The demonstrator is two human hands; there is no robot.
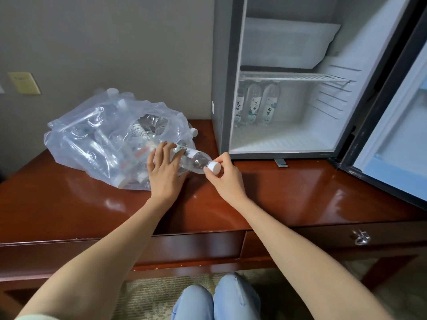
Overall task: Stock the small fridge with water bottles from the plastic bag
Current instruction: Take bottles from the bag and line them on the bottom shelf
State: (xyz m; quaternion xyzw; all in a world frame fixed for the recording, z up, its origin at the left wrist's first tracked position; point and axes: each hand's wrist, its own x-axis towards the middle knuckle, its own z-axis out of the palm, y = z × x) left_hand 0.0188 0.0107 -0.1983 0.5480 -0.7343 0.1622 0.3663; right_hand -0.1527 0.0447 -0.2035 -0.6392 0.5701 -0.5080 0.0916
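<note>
Right hand (225, 179) fingers are pinching cap (214, 166) | left hand (164, 172) fingers, spread flat, are steadying bottle (194, 159) just behind them | judgement: pulling straight is keeping plastic bag (92, 135) from dragging.

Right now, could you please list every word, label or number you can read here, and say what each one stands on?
"美", likely, heads the vertical writing on two fridge bottles; the character below is blurred.
Third fridge bottle: two characters, unreadable.
Bottle at the bag mouth: label print too small.
Bagged bottles: labels blurred.
Wall plate: mark unreadable.
</note>
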